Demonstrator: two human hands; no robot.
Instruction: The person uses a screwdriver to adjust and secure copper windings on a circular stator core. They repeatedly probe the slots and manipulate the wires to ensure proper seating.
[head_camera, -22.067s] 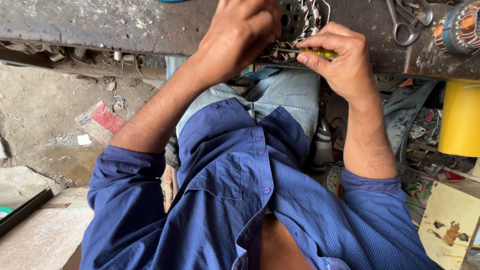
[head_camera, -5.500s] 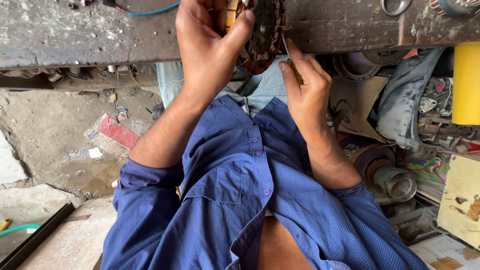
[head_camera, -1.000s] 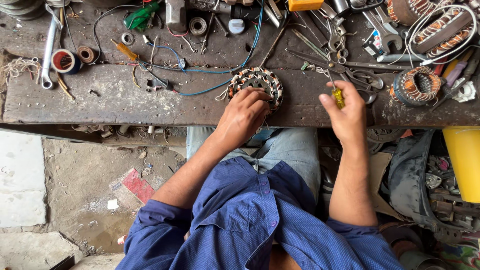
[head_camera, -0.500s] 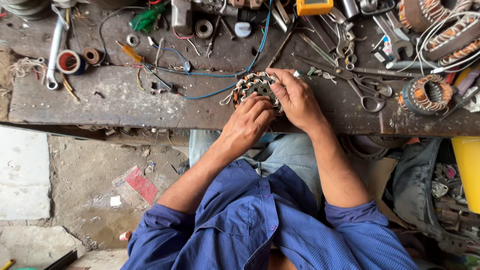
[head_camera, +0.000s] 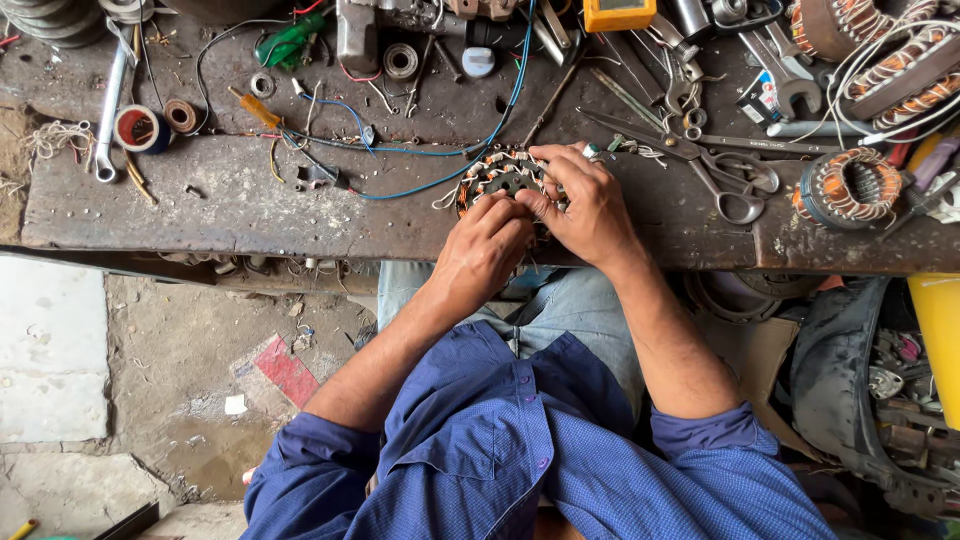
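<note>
The wound stator (head_camera: 505, 178), a ring of copper coils with orange insulation, lies flat on the tabletop (head_camera: 200, 205) near its front edge, with both hands on it. The left hand (head_camera: 485, 250) covers its near rim with fingers curled onto the coils; whether they pinch a wire or only press is hidden. The right hand (head_camera: 590, 200) lies over its right side, thumb and forefinger closed together at the centre of the ring, apparently on a wire or a coil. The windings look fully in place, so the work seems to be late-stage: tidying or tying leads, with loose wire ends still showing at the left rim.

A blue wire (head_camera: 430, 150) runs off to the far left. Scissors (head_camera: 715, 170) lie just right of the right hand, a second wound stator (head_camera: 848, 188) further right.

Half a second ago both hands were already on the stator; a second ago the right hand was off to the right holding a small yellow tool, which is no longer visible.
</note>
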